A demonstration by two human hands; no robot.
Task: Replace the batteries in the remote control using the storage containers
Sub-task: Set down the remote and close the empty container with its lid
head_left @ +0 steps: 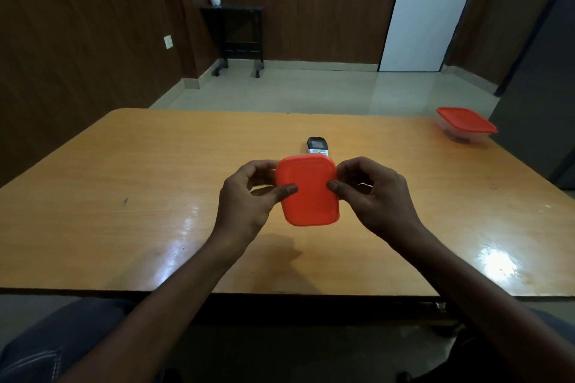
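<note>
Table [140,196]: glossy lacquered wood grain
Lid [306,193]: smooth orange plastic
Far container [465,126]: clear plastic, orange lid
Floor [311,90]: shiny tile

red-lidded container [308,193] held mid-table | remote [318,146] behind | second container [465,124] far right

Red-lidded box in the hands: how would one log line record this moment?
left hand grips red-lidded box | right hand grips it too | lid on | remote behind it on table | second box far right
</note>
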